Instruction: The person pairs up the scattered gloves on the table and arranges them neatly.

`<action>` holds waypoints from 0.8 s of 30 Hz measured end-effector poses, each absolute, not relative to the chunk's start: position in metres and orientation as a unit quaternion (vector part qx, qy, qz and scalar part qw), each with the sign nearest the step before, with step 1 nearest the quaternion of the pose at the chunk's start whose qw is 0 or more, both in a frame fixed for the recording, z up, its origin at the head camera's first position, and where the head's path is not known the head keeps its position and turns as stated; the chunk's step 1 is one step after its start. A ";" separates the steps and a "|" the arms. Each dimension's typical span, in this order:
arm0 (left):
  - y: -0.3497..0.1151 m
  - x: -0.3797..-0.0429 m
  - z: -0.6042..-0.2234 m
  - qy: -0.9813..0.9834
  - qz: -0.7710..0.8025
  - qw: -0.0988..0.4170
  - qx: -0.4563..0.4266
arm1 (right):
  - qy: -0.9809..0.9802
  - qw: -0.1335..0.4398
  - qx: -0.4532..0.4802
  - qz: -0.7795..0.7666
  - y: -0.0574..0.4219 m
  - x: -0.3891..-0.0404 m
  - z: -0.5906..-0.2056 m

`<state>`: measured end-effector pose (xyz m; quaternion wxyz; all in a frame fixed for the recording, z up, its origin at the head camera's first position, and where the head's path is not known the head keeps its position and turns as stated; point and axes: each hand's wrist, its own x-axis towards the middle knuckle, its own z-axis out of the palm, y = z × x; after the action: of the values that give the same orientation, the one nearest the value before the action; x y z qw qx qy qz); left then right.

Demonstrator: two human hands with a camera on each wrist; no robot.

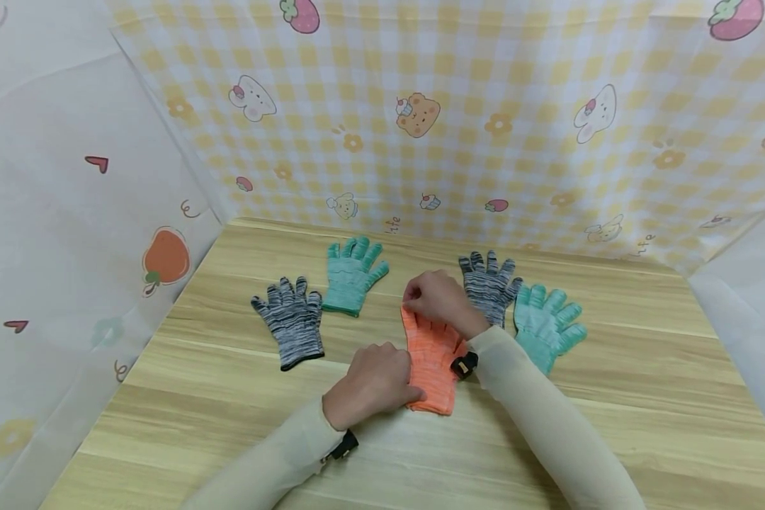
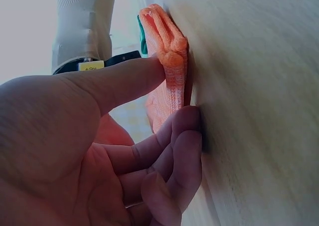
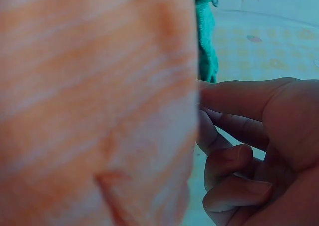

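Wood table [image 1: 197,397], which I watch remotely, bears one visible orange glove [image 1: 432,365] near its middle that, I judge, could bunch or skew if the left hand [image 1: 379,375], pinching near the cuff [image 1: 436,407], and right hand [image 1: 445,299], pinching the far end, pulled unevenly; flanking: two green gloves [image 1: 347,280], two grey gloves [image 1: 295,320].

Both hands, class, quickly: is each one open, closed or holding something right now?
Left hand: closed, holding the orange glove near its cuff.
Right hand: closed, pinching the orange glove at a fingertip.
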<state>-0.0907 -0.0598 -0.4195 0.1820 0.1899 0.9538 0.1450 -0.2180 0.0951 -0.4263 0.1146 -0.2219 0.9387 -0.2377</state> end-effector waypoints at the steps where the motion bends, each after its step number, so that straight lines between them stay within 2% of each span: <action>1: -0.060 -0.090 -0.419 0.954 0.144 0.181 0.190 | 0.940 0.115 -0.220 -0.234 0.094 -0.218 -0.427; 13: -0.059 -0.089 -0.420 0.955 0.142 0.172 0.195 | 0.945 0.081 -0.217 -0.231 0.097 -0.212 -0.423; 24: -0.059 -0.087 -0.420 0.957 0.135 0.168 0.195 | 0.929 0.055 -0.201 -0.307 0.134 -0.196 -0.411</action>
<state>-0.0875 -0.0587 -0.4197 0.1681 0.1954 0.9568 0.1347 -0.1958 0.1344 -0.4111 0.0551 -0.2014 0.9286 -0.3068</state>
